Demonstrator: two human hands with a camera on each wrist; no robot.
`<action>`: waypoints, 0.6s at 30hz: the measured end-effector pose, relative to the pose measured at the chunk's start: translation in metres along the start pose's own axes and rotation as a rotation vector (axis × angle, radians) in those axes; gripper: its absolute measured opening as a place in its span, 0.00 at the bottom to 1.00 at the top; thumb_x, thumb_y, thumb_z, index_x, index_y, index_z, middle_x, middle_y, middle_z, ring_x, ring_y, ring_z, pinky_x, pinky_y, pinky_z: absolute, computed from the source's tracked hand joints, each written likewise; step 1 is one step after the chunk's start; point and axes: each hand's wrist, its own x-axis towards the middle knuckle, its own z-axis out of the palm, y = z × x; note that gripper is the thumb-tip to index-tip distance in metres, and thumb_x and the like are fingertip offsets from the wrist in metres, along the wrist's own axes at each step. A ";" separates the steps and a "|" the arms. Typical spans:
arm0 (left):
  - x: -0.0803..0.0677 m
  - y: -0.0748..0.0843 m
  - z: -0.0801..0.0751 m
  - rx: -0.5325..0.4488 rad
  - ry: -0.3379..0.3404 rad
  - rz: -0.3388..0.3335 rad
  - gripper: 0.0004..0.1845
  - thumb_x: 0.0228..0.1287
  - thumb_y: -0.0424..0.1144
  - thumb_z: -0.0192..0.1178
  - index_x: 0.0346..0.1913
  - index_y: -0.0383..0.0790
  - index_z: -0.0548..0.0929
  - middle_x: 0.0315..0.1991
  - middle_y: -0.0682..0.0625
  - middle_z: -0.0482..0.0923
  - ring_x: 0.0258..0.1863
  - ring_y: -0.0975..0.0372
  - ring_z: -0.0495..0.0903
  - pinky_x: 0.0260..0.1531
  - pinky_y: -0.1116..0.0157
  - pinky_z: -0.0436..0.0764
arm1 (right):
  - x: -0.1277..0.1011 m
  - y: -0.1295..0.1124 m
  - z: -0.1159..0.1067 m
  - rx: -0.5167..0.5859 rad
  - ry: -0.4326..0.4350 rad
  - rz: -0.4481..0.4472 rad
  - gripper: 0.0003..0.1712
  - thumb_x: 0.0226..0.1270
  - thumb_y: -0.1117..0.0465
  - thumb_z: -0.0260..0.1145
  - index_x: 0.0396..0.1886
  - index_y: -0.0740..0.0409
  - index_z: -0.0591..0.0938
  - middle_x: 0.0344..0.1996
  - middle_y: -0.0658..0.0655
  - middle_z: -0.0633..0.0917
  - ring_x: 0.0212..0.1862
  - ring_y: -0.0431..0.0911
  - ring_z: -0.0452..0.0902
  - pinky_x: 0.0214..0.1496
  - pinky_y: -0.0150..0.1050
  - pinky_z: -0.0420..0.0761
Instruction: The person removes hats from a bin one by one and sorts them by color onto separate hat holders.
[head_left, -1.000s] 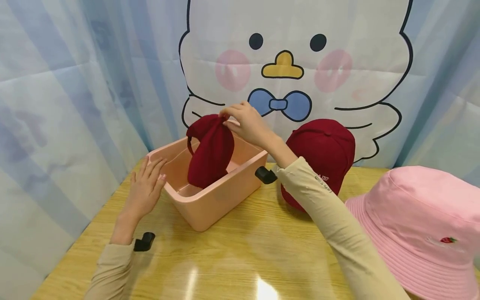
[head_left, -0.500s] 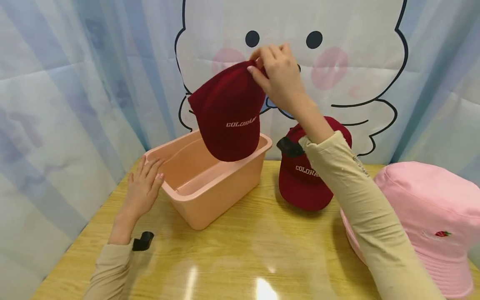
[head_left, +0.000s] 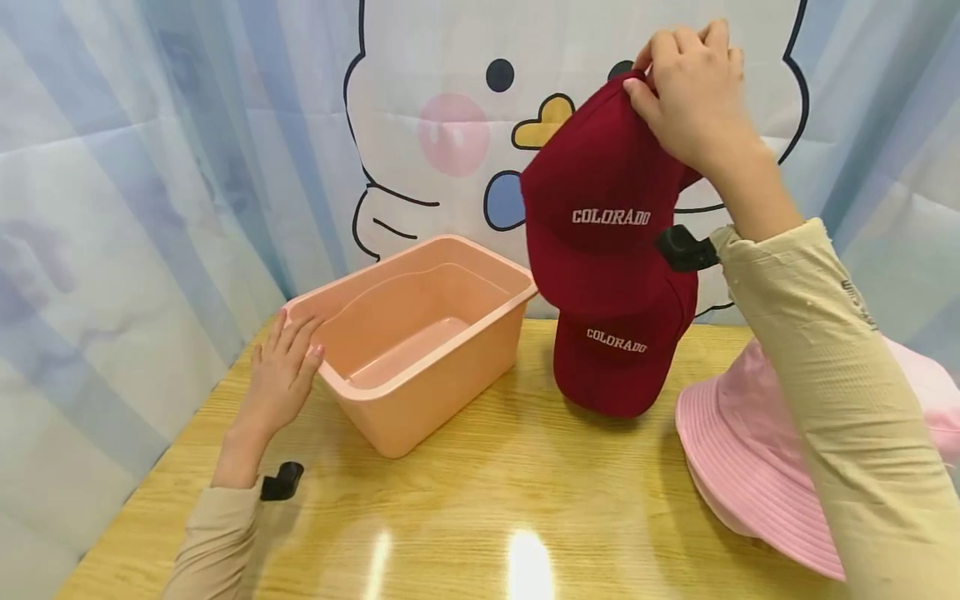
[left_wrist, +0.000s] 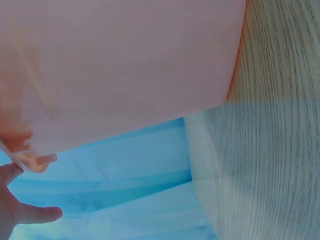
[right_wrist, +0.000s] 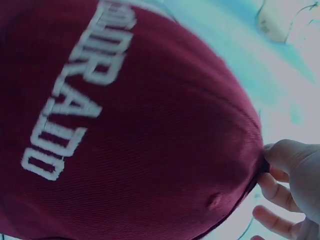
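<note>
High on the right in the head view, my right hand (head_left: 697, 96) pinches a dark red baseball cap (head_left: 592, 183) by the edge of its crown. The cap hangs brim down, its white COLORADO lettering facing me. Directly below and partly behind it, a second dark red cap (head_left: 611, 367) rests on the table with the same lettering. My left hand (head_left: 277, 375) rests with extended fingers on the near left rim of a peach plastic bin (head_left: 427, 383). In the left wrist view the bin's wall (left_wrist: 130, 65) fills the upper part.
A pink bucket hat (head_left: 757, 450) lies at the right of the wooden table (head_left: 450, 517), partly hidden by my right sleeve. Behind the table hangs a pale blue curtain (head_left: 225, 125) with a cartoon bird print.
My right hand has lifted the cap up out of the bin and carried it right, over the second cap. The left hand stays on the bin's rim.
</note>
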 end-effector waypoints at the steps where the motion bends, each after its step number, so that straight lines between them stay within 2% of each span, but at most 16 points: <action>1: 0.000 0.000 0.000 -0.003 0.001 -0.001 0.26 0.70 0.49 0.34 0.64 0.39 0.60 0.66 0.38 0.55 0.70 0.47 0.38 0.50 0.28 0.43 | 0.000 0.005 0.002 -0.017 -0.017 0.012 0.22 0.70 0.55 0.42 0.50 0.71 0.67 0.47 0.72 0.70 0.54 0.64 0.55 0.50 0.58 0.57; 7: -0.001 -0.002 0.001 0.001 0.002 0.001 0.26 0.70 0.50 0.34 0.64 0.38 0.60 0.65 0.38 0.55 0.70 0.46 0.39 0.49 0.27 0.44 | -0.003 0.034 0.024 -0.104 -0.108 0.074 0.23 0.70 0.55 0.41 0.47 0.75 0.65 0.46 0.75 0.69 0.52 0.68 0.56 0.47 0.62 0.58; 11: -0.002 -0.003 0.003 0.003 0.005 0.006 0.26 0.70 0.49 0.35 0.64 0.38 0.60 0.65 0.38 0.56 0.70 0.46 0.39 0.48 0.27 0.44 | -0.009 0.047 0.046 -0.139 -0.203 0.075 0.23 0.70 0.54 0.43 0.42 0.75 0.65 0.43 0.75 0.70 0.50 0.69 0.58 0.45 0.64 0.59; 14: -0.003 -0.003 0.005 0.003 0.010 0.009 0.25 0.70 0.49 0.36 0.64 0.38 0.61 0.65 0.38 0.56 0.70 0.46 0.39 0.48 0.27 0.44 | -0.017 0.052 0.058 -0.137 -0.347 0.053 0.20 0.68 0.55 0.46 0.38 0.72 0.67 0.39 0.74 0.73 0.47 0.69 0.61 0.44 0.65 0.60; 18: -0.004 -0.003 0.005 -0.002 0.017 0.011 0.25 0.70 0.48 0.36 0.64 0.38 0.61 0.65 0.38 0.56 0.70 0.46 0.40 0.48 0.27 0.44 | -0.028 0.050 0.065 -0.101 -0.618 -0.027 0.15 0.64 0.57 0.52 0.30 0.67 0.73 0.30 0.67 0.77 0.39 0.62 0.69 0.42 0.67 0.62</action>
